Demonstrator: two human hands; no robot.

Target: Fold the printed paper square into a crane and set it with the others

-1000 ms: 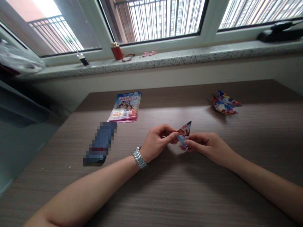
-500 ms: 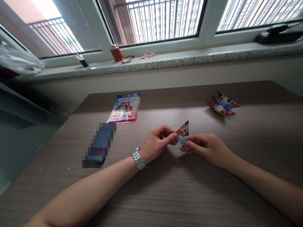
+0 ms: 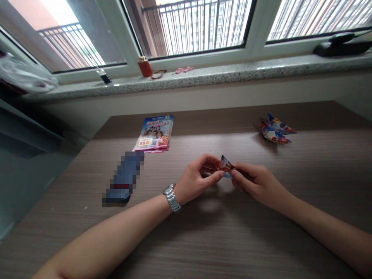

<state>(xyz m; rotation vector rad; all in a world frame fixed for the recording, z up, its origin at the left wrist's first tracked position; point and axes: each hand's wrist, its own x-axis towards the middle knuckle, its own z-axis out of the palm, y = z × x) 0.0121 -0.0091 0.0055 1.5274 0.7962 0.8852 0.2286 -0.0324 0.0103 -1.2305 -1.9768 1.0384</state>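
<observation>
Between my two hands, a little above the table, is a small piece of folded printed paper, its pointed tip up. My left hand, below a metal-band watch, closes its thumb and fingers on the paper's left side. On the other side my right hand pinches the paper's right edge between thumb and fingers. Part of the paper is hidden behind the fingertips. Farther back on the right rests a finished-looking folded paper shape with several points, made of similar colourful print.
A stack of printed flyers lies at the back left of the wooden table. A blurred-out dark phone-like object is nearer me. On the stone windowsill are a red lighter-shaped item and pink pieces.
The folded paper has turned in my hands, and its raised tip now leans left. My left fingers have shifted along its side. The flyers and the other folded shape stay put.
</observation>
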